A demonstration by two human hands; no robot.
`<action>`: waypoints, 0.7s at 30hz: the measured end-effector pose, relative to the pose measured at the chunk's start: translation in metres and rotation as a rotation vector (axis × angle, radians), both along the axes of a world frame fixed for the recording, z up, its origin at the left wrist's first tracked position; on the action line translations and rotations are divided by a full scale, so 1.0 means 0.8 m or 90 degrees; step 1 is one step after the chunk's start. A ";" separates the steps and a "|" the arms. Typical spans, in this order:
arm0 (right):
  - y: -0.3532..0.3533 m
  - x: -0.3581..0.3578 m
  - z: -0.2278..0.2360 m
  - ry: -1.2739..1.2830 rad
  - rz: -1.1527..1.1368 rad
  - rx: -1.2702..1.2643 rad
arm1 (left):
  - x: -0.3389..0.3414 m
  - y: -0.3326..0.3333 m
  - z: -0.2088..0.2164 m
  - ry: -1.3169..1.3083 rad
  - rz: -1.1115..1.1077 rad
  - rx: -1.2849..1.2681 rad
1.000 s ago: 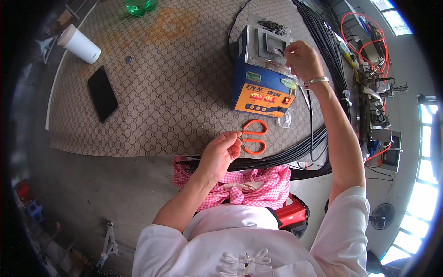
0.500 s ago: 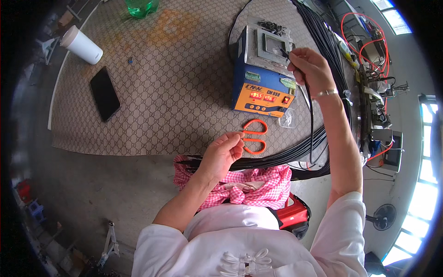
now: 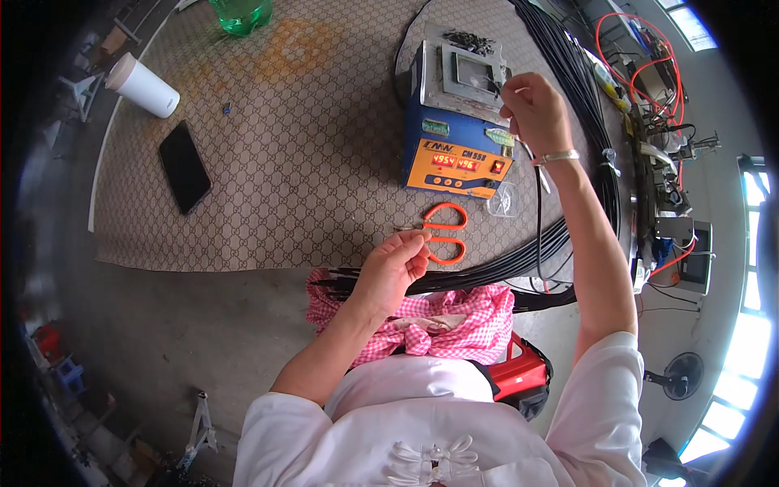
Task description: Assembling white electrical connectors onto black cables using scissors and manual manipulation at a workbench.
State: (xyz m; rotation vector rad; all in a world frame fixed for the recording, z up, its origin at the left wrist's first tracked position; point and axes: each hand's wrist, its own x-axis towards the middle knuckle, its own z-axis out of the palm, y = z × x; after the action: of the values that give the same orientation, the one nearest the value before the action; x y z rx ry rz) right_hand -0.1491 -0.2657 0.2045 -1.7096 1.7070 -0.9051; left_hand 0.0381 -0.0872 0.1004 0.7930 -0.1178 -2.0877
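My right hand [image 3: 537, 114] pinches a thin black cable [image 3: 539, 203] beside the basin of a blue and orange solder pot [image 3: 458, 166]. The cable's tip reaches over the near right part of the basin [image 3: 475, 71], and its length hangs down past my wrist. My left hand [image 3: 393, 266] is at the table's near edge, thumb and fingers pressed together. Whatever they may hold is too small to make out. Orange-handled scissors [image 3: 445, 239] lie just right of those fingertips; part of their blades is hidden by the hand.
Bundled black cables [image 3: 568, 73] run along the table's right side and near edge. A clear plastic dish [image 3: 503, 200] sits by the pot. Farther left are a phone [image 3: 185, 168], a white cup [image 3: 144, 86] and a green bottle [image 3: 242, 16]. Dark scraps [image 3: 469, 40] lie behind the basin.
My right hand has shifted slightly up and left with the cable. The view has moved a little, while my left hand keeps its pinch near the scissors.
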 end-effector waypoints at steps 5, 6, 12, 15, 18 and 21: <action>-0.025 -0.001 -0.014 0.114 0.017 0.004 | 0.003 -0.002 -0.003 -0.009 0.014 0.022; -0.026 -0.001 -0.015 0.115 0.009 0.018 | 0.003 -0.002 -0.006 -0.002 0.013 0.020; -0.029 0.001 -0.014 0.118 0.005 0.045 | 0.004 -0.003 -0.012 0.004 0.006 0.017; -0.032 -0.002 -0.015 0.108 0.009 0.049 | 0.003 -0.004 -0.011 -0.004 0.008 0.027; -0.033 -0.003 -0.015 0.113 0.011 0.041 | 0.002 -0.005 -0.009 -0.007 0.008 0.030; -0.028 -0.001 -0.010 0.088 0.008 0.047 | 0.003 -0.004 -0.009 -0.007 0.008 0.029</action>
State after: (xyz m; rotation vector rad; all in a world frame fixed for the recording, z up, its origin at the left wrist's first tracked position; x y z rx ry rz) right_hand -0.1503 -0.2880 0.1963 -1.7663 1.7935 -0.7234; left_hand 0.0404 -0.0906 0.0933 0.8305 -0.0703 -2.0814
